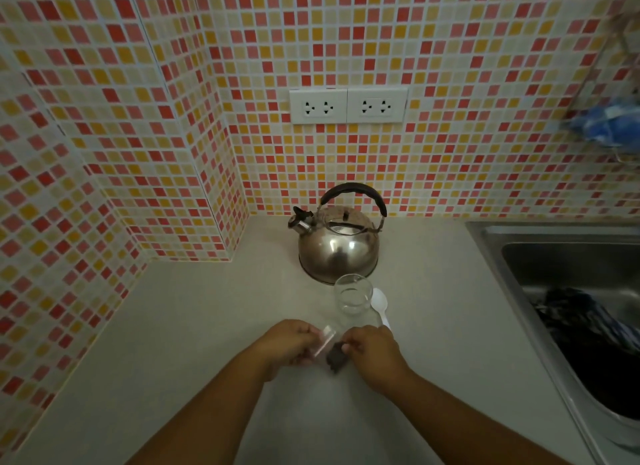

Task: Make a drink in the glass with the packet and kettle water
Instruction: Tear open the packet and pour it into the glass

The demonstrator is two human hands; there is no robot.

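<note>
- The packet is small and partly covered by fingers; its clear top strip and a dark mass lower down show, but any print on it is too blurred to read.
- The handle of the white plastic spoon runs behind the right hand, so its end is hidden.
- The sink, right of the kettle, is cut off by the frame edge; a dark striped cloth lies in it, its shape hard to make out.
- A blue object high on the right, well above the kettle, is too blurred to identify.
- One kettle, one glass, one spoon, one packet, two double wall sockets above the kettle.
- The glass stands upright just in front of the kettle, with the spoon lying just beside it on the right.
- The left hand is curled, fingertips pinching the packet's clear upper edge.
- The right hand is curled too, fingertips pinching the packet's other side near the dark part.
- The packet is held between both hands above the counter, in front of the kettle and nearer than the glass.
</note>
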